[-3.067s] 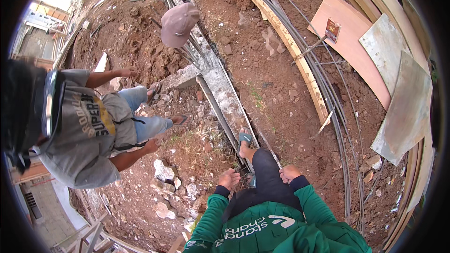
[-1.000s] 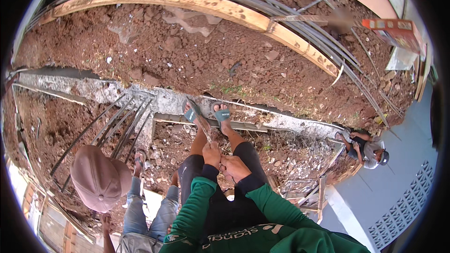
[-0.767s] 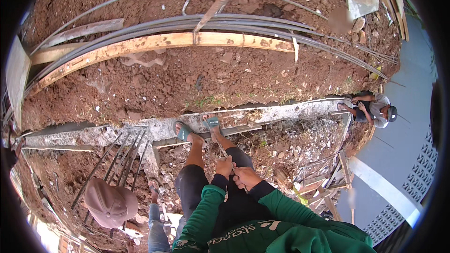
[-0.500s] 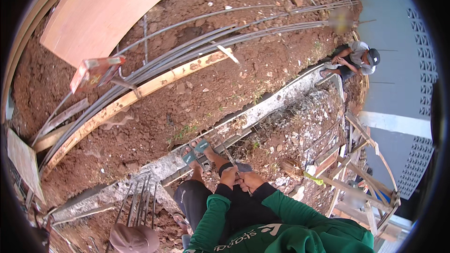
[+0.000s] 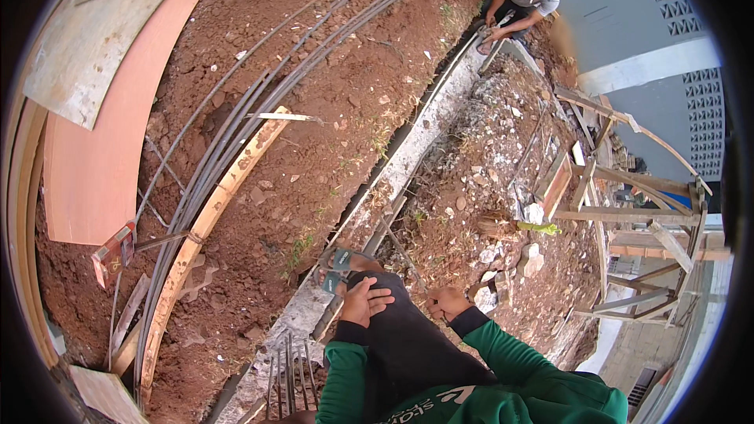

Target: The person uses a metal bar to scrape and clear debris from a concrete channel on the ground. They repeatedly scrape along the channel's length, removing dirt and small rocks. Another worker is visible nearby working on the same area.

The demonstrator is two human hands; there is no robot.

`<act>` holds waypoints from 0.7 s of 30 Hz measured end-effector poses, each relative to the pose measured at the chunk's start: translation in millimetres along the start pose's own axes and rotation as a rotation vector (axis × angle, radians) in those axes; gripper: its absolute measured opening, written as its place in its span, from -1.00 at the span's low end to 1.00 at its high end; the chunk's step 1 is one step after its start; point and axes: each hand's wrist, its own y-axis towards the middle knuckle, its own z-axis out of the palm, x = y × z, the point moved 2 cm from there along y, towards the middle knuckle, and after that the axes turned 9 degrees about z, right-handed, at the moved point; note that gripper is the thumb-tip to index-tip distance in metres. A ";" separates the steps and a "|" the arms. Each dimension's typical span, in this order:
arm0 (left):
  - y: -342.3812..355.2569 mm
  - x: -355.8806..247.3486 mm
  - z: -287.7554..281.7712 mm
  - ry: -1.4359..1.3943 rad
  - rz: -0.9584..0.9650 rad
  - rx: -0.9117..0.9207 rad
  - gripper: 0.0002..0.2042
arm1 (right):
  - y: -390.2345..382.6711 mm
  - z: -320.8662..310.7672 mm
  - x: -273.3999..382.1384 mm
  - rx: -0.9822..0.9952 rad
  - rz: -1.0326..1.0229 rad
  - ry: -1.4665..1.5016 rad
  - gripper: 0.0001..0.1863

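My left hand lies on my dark-trousered knee, its fingers stretched out and holding nothing. To its right, my right hand is closed at the lower end of a thin brownish rod, which slants up and left toward the concrete strip. The fingers' exact grip on the rod is partly hidden. My feet, in green sandals, rest on that strip. Rubble and pale stones lie just right of my right hand.
At the strip's far end a person crouches, hands low. Long steel bars and a timber plank lie across the red soil at left, beside plywood sheets. A wooden frame stands right; upright bars rise near me.
My hands, together before, are now apart: the left is on my knee, the right further right with the rod. The view has turned, and the crouching person now leans over the strip.
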 end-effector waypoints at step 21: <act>30.2 30.0 36.3 0.187 -0.094 0.034 -0.55 | 19.7 -55.7 8.1 0.014 -0.063 0.297 -0.83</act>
